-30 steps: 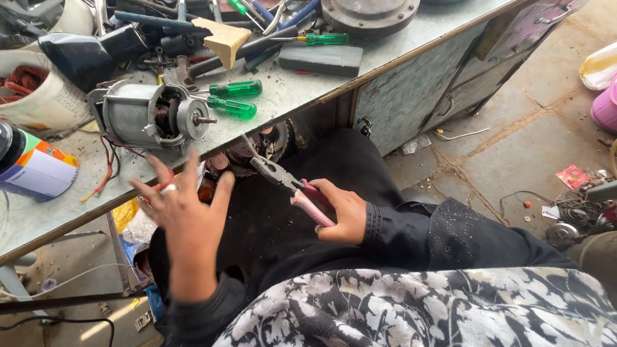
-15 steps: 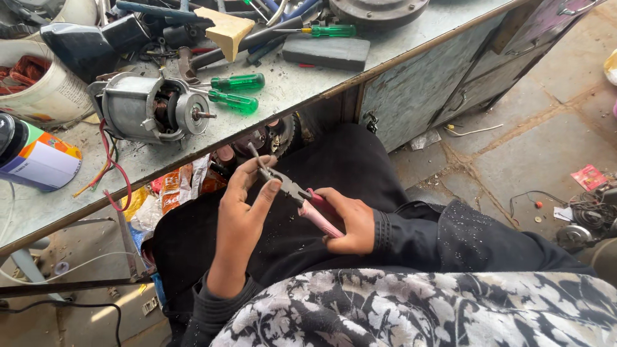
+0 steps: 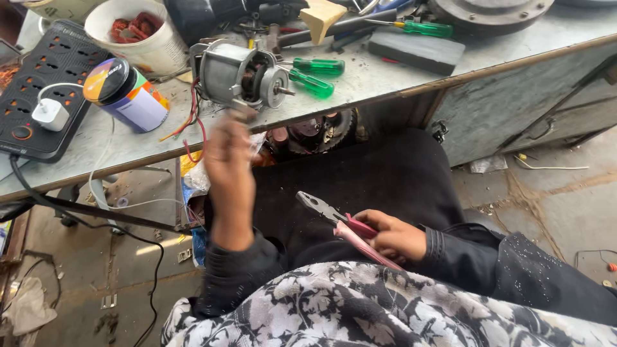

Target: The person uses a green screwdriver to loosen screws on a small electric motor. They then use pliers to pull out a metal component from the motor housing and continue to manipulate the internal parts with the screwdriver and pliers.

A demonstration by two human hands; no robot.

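My right hand (image 3: 393, 235) rests on my lap and grips pink-handled pliers (image 3: 334, 220), their jaws pointing up and left. My left hand (image 3: 226, 149) is raised and blurred, just below the bench edge and under a small grey electric motor (image 3: 241, 76) with red wires. Its fingers look gathered at the top; whether they hold anything I cannot make out. Two green-handled screwdrivers (image 3: 313, 74) lie right of the motor.
The grey workbench (image 3: 385, 77) carries a black power strip (image 3: 48, 83) with a white plug, a colourful can (image 3: 126, 94), a white bucket (image 3: 138, 32) of red wire, a dark flat block (image 3: 416, 50) and assorted tools. Another motor part (image 3: 315, 132) sits under the bench. Concrete floor lies to the right.
My left hand left the pliers' jaws and rose toward the motor at the bench edge. My right hand lowered the pliers onto my lap. The view shifted left.
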